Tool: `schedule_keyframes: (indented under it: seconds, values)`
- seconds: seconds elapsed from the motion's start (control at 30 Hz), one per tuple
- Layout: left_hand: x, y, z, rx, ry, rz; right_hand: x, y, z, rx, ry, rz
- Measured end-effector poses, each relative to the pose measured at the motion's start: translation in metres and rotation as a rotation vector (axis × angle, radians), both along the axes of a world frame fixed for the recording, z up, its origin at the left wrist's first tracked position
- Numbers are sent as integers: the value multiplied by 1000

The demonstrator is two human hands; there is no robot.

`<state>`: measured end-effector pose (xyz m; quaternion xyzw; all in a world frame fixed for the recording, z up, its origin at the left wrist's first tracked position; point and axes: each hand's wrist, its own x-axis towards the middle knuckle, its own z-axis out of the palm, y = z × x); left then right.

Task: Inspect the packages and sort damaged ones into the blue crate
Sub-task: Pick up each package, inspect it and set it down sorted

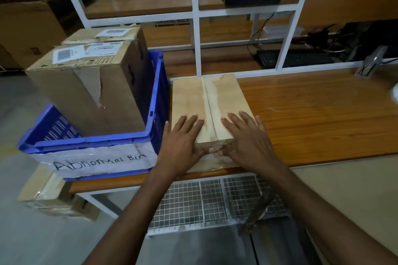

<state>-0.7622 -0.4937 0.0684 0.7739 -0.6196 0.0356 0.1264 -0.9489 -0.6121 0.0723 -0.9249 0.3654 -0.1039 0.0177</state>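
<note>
From the head camera we saw a pale, tape-sealed cardboard package (215, 92) at the wooden table's (312, 114) front edge, just right of the blue crate (159, 84) marked "Abnormal Bin". A torn cardboard box (86, 92) stood inside the crate. Our left hand (183, 137) and right hand (247, 137) lay flat on the package, fingers straight, thumbs against its near face.

Four boxes (204, 103) (86, 88) (86, 35) (43, 196), one blue crate (157, 84) — two hands (183, 142) (249, 142).
</note>
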Motion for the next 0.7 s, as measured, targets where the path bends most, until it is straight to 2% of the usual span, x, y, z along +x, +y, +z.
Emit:
schedule_keyframes:
  seconds: [0.07, 0.13, 0.17, 0.3, 0.4, 0.47, 0.57, 0.7]
  values:
    - [-2, 7, -7, -138, 205, 58, -8, 3, -4, 103, -117, -94]
    - [-7, 15, -11, -245, 470, 182, -16, 9, -8, 304, -353, -190]
    - [-12, 18, -12, -265, 545, 233, -18, 12, -9, 378, -456, -205]
    - [-20, 23, 9, -411, 607, 274, -21, 21, 14, 375, -668, -226]
    - [-21, 23, 59, -583, 624, 323, -25, 19, 63, 239, -792, -211]
    - [-20, 19, 91, -649, 655, 294, -26, 16, 97, 177, -805, -183]
    - [-12, 9, 126, -641, 704, 237, -25, 3, 129, 159, -800, -171]
    - [-3, -6, 153, -477, 608, 200, -18, -22, 146, 160, -673, -206]
